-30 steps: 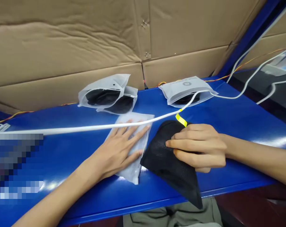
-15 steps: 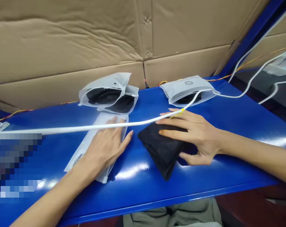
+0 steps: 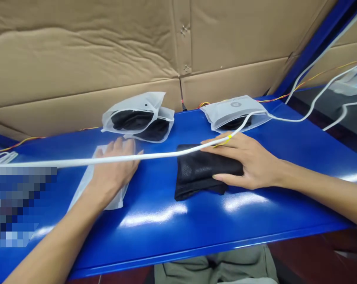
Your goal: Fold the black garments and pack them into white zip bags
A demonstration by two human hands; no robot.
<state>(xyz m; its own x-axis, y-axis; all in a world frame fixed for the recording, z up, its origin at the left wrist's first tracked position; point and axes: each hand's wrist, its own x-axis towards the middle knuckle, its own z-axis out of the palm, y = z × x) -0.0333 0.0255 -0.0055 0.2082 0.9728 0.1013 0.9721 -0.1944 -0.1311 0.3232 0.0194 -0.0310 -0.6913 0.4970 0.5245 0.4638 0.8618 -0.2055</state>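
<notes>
My left hand (image 3: 115, 169) lies palm down over a flat white frosted plastic bag (image 3: 116, 203), its fingers spread across the bag's far end. The hand and forearm cover much of the bag. To the right, my right hand (image 3: 252, 161) grips a folded black cloth item (image 3: 196, 167) with a perforated-looking patch. My thumb lies on top of the cloth and my fingers reach along its far side. What kind of item the cloth is, I cannot tell. A white cable (image 3: 155, 156) runs in front of both hands.
Two frosted bags (image 3: 134, 118) with black contents stand at the back left. Another filled bag (image 3: 234, 108) lies at the back right, against a cardboard wall (image 3: 107, 51). The blue table (image 3: 172, 236) ends at a front edge above my lap. A pixelated patch covers the left side.
My left hand has slid left, and the frosted bag has moved left with it. The black cloth has turned under my right hand, so its long side now runs more crosswise.
</notes>
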